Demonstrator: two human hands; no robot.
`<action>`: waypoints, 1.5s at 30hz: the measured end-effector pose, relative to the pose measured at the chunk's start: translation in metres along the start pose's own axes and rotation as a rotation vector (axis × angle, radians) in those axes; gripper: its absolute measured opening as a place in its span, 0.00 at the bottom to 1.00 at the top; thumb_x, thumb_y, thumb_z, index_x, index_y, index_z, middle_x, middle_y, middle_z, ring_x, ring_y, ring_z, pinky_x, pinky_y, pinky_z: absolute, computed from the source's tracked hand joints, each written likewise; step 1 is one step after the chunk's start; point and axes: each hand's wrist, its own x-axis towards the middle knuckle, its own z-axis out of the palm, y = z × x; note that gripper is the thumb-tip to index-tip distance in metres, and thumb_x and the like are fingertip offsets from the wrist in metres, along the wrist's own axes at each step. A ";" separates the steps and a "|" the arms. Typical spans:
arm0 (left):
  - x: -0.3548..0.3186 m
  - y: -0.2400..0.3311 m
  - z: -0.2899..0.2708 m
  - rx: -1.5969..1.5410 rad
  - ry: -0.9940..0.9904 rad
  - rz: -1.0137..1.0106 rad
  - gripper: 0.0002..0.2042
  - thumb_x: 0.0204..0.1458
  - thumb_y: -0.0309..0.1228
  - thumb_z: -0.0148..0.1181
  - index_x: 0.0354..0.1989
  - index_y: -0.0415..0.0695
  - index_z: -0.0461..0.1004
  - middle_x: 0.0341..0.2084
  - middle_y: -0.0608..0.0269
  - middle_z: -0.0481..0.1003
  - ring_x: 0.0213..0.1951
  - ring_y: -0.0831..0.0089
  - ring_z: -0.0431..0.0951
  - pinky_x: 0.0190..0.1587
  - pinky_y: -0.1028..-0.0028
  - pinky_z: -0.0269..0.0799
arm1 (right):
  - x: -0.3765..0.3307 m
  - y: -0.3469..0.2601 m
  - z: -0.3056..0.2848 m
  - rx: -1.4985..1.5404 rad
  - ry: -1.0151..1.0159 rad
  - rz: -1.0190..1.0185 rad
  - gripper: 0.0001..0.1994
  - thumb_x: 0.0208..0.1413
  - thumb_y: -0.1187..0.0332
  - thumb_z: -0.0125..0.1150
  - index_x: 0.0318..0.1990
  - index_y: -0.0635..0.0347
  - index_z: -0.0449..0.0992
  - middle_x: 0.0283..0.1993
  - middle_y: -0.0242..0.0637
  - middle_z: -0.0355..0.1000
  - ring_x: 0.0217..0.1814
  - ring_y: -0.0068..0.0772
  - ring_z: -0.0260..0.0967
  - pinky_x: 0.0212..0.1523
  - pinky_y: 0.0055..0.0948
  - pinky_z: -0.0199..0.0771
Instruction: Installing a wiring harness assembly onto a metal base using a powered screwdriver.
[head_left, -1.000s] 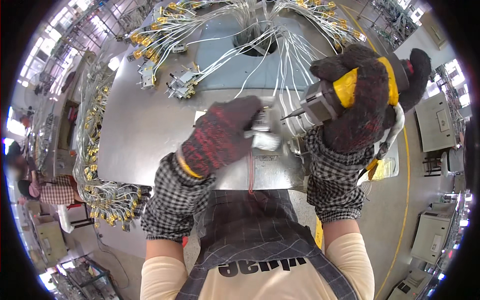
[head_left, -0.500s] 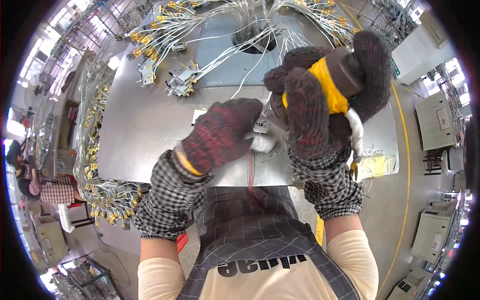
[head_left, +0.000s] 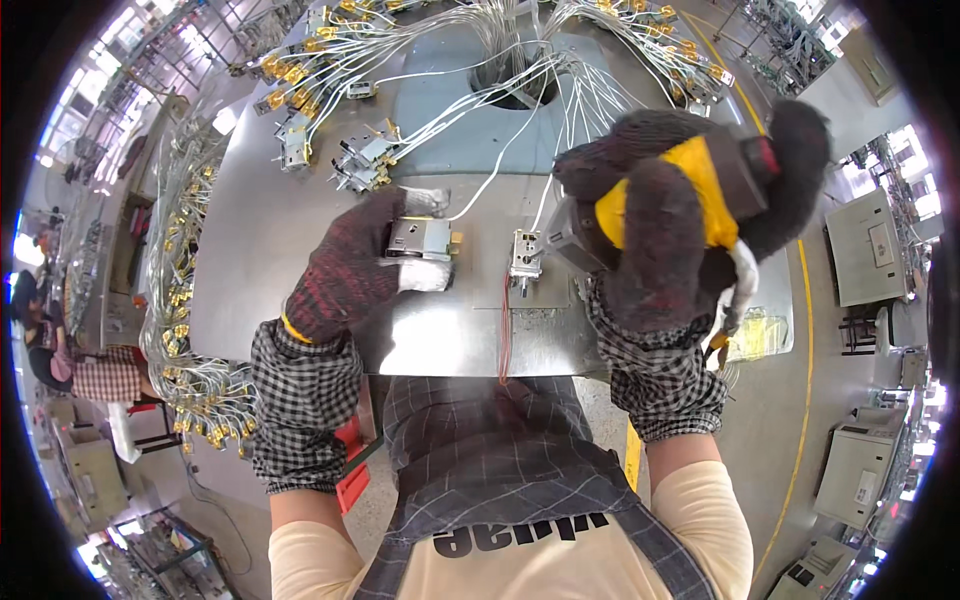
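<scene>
A box is being pinched by the left hand and a drill gripped by the right hand, nearer the small block lying between them.

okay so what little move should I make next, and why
I'd probably bring the silver box over toward the small metal block: your left hand has the box pinched between its fingers, and your right hand holds the power tool close beside that block.
</scene>
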 end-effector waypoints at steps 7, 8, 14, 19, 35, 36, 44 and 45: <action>-0.007 0.004 0.023 -0.798 0.202 0.114 0.36 0.50 0.41 0.66 0.64 0.37 0.60 0.51 0.58 0.71 0.50 0.71 0.72 0.50 0.71 0.72 | 0.000 0.010 -0.007 0.098 -0.217 -0.150 0.38 0.58 0.67 0.62 0.70 0.50 0.43 0.52 0.45 0.70 0.46 0.38 0.75 0.47 0.42 0.82; -0.005 -0.001 0.025 -0.884 0.230 0.104 0.36 0.50 0.40 0.65 0.64 0.36 0.59 0.52 0.57 0.71 0.52 0.69 0.71 0.54 0.70 0.69 | 0.000 0.010 -0.009 0.108 -0.229 -0.150 0.39 0.58 0.67 0.62 0.71 0.49 0.43 0.53 0.45 0.70 0.46 0.38 0.75 0.47 0.42 0.82; 0.001 -0.025 0.029 -0.854 0.376 0.047 0.39 0.51 0.55 0.63 0.62 0.38 0.60 0.49 0.59 0.71 0.49 0.70 0.73 0.50 0.71 0.73 | -0.009 -0.022 0.008 0.051 0.004 0.118 0.39 0.57 0.67 0.63 0.70 0.45 0.43 0.49 0.47 0.72 0.41 0.38 0.77 0.41 0.42 0.84; 0.005 -0.005 0.034 -0.534 0.173 0.280 0.30 0.49 0.42 0.68 0.57 0.38 0.67 0.50 0.59 0.71 0.51 0.72 0.72 0.50 0.69 0.74 | -0.019 0.016 -0.044 0.439 0.118 0.474 0.38 0.59 0.65 0.60 0.70 0.46 0.42 0.53 0.47 0.69 0.47 0.39 0.75 0.46 0.42 0.82; 0.006 0.014 0.054 0.070 0.210 0.279 0.32 0.37 0.36 0.76 0.54 0.40 0.72 0.35 0.54 0.78 0.36 0.67 0.82 0.38 0.70 0.79 | 0.027 0.019 -0.012 0.086 -0.081 -0.241 0.29 0.60 0.67 0.52 0.64 0.62 0.46 0.30 0.49 0.74 0.22 0.39 0.73 0.27 0.31 0.76; 0.016 0.025 0.057 0.109 0.196 0.451 0.35 0.36 0.38 0.76 0.57 0.42 0.70 0.36 0.54 0.77 0.35 0.67 0.81 0.37 0.70 0.78 | 0.035 0.021 -0.017 0.134 -0.099 -0.304 0.29 0.60 0.68 0.53 0.64 0.63 0.47 0.27 0.49 0.75 0.18 0.38 0.73 0.24 0.29 0.76; 0.025 0.016 0.056 0.298 0.130 0.187 0.28 0.39 0.43 0.73 0.46 0.41 0.72 0.32 0.51 0.77 0.34 0.56 0.81 0.36 0.64 0.76 | 0.019 0.028 -0.025 0.143 -0.036 -0.167 0.37 0.58 0.65 0.61 0.69 0.47 0.43 0.39 0.53 0.73 0.29 0.46 0.77 0.29 0.42 0.83; 0.025 0.025 0.053 0.473 0.153 0.279 0.28 0.40 0.43 0.73 0.47 0.42 0.72 0.32 0.51 0.77 0.34 0.56 0.81 0.36 0.64 0.76 | 0.015 0.016 -0.009 0.106 -0.029 -0.138 0.38 0.57 0.65 0.62 0.69 0.47 0.44 0.40 0.53 0.73 0.30 0.45 0.77 0.31 0.42 0.83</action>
